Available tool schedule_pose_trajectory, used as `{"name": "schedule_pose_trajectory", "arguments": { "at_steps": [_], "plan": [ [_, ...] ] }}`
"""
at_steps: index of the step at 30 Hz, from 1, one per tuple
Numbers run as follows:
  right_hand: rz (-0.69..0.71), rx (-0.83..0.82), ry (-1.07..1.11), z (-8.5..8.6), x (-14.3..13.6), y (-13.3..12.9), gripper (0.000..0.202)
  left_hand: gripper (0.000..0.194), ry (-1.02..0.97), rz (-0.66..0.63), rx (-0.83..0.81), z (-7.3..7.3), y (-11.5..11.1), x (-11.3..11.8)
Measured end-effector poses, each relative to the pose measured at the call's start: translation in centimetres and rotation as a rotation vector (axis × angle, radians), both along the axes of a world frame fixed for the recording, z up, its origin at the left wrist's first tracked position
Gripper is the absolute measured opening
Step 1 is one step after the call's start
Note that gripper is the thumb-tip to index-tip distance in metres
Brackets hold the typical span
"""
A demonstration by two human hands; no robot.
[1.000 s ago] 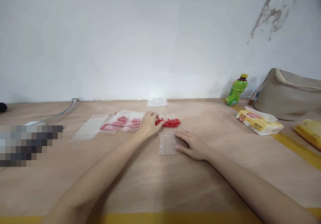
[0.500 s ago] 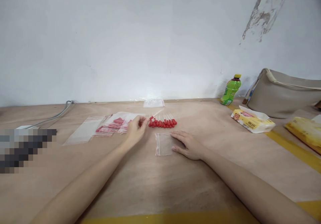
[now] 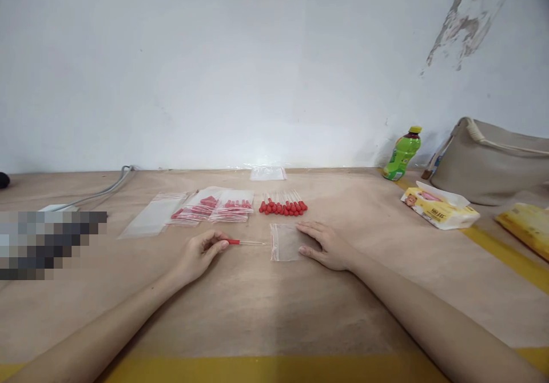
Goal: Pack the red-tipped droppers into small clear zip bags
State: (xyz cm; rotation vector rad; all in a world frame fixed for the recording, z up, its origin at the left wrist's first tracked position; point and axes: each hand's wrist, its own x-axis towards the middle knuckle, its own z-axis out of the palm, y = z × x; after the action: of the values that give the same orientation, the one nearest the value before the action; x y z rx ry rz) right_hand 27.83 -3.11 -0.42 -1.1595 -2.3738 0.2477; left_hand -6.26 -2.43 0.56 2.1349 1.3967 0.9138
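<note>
The left hand (image 3: 205,254) pinches a red-ended stick (image 3: 237,242). The loose right hand (image 3: 329,247) touches a clear bag (image 3: 286,242) near the stick's tip. Beyond both hands, the brown table (image 3: 240,314) meets a white wall (image 3: 193,74).

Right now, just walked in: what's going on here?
A person's left hand pinches a red-ended stick by its red end, the thin end pointing toward the left edge of a small clear bag. The right hand rests on that bag's right side; nothing red shows inside it. Beyond it lies a row of similar sticks, red ends toward the person. Farther left, overlapping clear bags hold red-ended pieces.
</note>
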Motion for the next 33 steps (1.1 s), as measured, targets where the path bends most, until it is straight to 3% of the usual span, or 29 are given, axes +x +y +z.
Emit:
{"name": "schedule_pose_trajectory", "arguments": {
  "at_steps": [8,14,18,21,25,33],
  "plan": [
    [0.009,-0.02,0.003,0.1,0.0,0.0,0.059,0.019,-0.042,-0.151,0.089,0.8,0.9,5.3],
    [0.022,-0.023,0.015,0.0,0.2,0.0,0.067,0.018,-0.126,-0.165,-0.073,0.1,0.4,8.7],
    [0.013,-0.008,0.004,0.1,-0.1,-0.1,0.067,0.022,-0.299,-0.173,-0.194,-0.5,0.5,10.2],
    [0.014,0.001,-0.001,0.3,-0.3,-0.2,0.067,0.027,-0.388,-0.21,-0.248,-0.6,0.2,10.9],
    [0.018,-0.032,0.014,0.3,-0.1,-0.2,0.07,0.028,-0.308,-0.351,-0.209,-0.4,-0.2,10.7],
    [0.031,-0.153,0.101,0.4,1.6,0.0,0.074,0.022,-0.29,-0.224,-0.116,-0.5,0.8,9.8]
  ]
}}
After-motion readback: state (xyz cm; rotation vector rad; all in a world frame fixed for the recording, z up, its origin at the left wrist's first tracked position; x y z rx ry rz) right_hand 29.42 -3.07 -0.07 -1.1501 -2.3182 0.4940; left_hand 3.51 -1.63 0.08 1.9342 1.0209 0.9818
